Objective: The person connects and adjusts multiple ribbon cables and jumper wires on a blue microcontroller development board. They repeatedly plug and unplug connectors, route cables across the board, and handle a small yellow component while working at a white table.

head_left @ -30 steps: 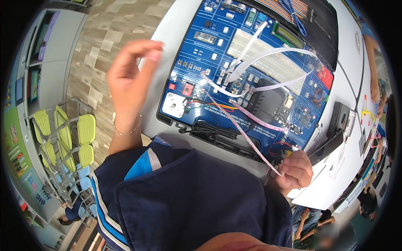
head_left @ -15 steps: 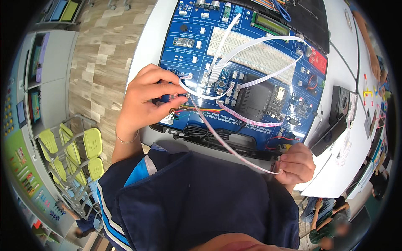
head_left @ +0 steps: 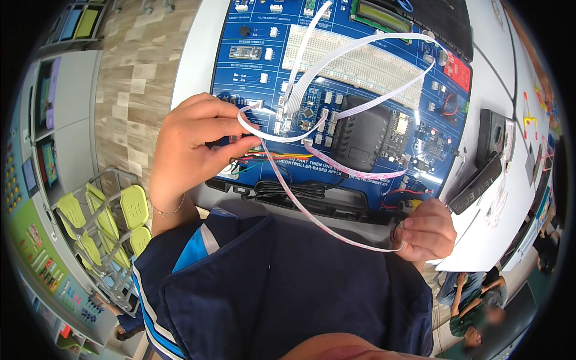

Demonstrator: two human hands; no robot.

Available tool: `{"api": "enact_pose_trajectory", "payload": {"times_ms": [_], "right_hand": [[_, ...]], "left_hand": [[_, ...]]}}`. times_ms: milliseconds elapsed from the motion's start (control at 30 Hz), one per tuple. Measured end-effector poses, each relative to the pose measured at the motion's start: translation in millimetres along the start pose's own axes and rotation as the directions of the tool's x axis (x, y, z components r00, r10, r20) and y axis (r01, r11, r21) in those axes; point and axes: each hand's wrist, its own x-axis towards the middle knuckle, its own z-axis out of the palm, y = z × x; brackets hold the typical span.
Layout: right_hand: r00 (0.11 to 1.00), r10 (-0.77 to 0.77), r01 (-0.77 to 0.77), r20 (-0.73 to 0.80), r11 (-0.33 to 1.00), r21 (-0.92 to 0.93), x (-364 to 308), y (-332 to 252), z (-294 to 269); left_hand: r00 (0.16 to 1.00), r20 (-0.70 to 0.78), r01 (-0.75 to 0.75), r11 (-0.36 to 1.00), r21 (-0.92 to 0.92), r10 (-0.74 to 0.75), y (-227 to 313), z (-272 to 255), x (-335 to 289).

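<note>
A thin red-and-white ribbon cable (head_left: 302, 210) sags between my two hands across the front of the blue electronics training board (head_left: 282, 174). My left hand (head_left: 191, 144) pinches its upper end at the board's left side; the fingertips hide the plug. My right hand (head_left: 427, 232), closed with curled fingers, grips the other end past the board's front right corner. Close by my left fingertips, a white ribbon cable (head_left: 354, 43) loops over the board. Another red-and-white cable (head_left: 354, 173) lies plugged in near the black square block (head_left: 362, 139) at the board's middle.
The board carries a white breadboard (head_left: 354, 66), a small green display (head_left: 381, 19) and a red module (head_left: 458, 76). Black coiled cord (head_left: 288, 189) lies along its front edge. To the right, a black multimeter (head_left: 493, 133) rests on the white table (head_left: 480, 240). Yellow-green chairs (head_left: 102, 210) stand left.
The board has shifted up and left in view, and my left hand has shifted left with it. The held cable hangs in a deeper curve. Both hands keep their grip.
</note>
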Motion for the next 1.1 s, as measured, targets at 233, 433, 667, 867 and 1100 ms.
{"api": "enact_pose_trajectory", "payload": {"times_ms": [233,433,667,867,1100], "right_hand": [[1.0,-0.004,0.003,0.028,1.0,0.025,0.1,2.7,-3.8],[0.999,-0.028,0.027,0.019,0.999,0.04,-0.6,5.0,-3.7],[0.999,-0.009,0.008,0.042,0.999,0.034,-3.3,6.1,-5.2],[0.997,0.008,-0.01,0.071,1.0,0.029,-3.5,4.5,-8.0],[0.997,0.008,-0.012,0.075,0.999,0.047,-1.6,4.9,-6.1]], "left_hand": [[0.999,0.031,-0.036,0.999,-0.015,0.036,-6.2,-0.3,0.0],[0.999,0.043,-0.002,0.999,-0.036,0.003,-6.8,-0.8,-0.9],[0.998,0.056,-0.008,1.0,0.013,0.007,-2.9,1.1,-0.9],[0.987,0.091,-0.135,0.989,0.063,0.129,-4.3,-2.2,1.4],[0.984,0.071,-0.172,0.971,0.167,0.163,2.4,0.7,0.7]]}}
